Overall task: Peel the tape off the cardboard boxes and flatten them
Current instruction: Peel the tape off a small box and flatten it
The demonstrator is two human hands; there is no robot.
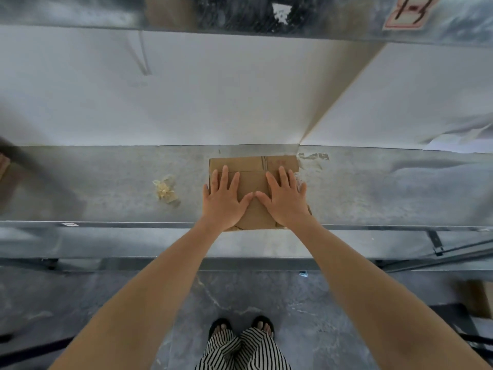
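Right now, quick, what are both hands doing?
Left hand: open, pressing flat on the cardboard box.
Right hand: open, pressing flat on it too.

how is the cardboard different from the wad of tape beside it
The cardboard is brown and lies flat; the tape wad is yellowish, see-through and crumpled. The cardboard is far larger than the tape wad. The left hand and right hand press flat on the cardboard; the tape wad lies untouched. Both rest on the grey metal shelf.

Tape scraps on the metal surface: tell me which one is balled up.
The yellowish wad left of the flattened box. The other scrap, past the box's far right corner, lies flat.
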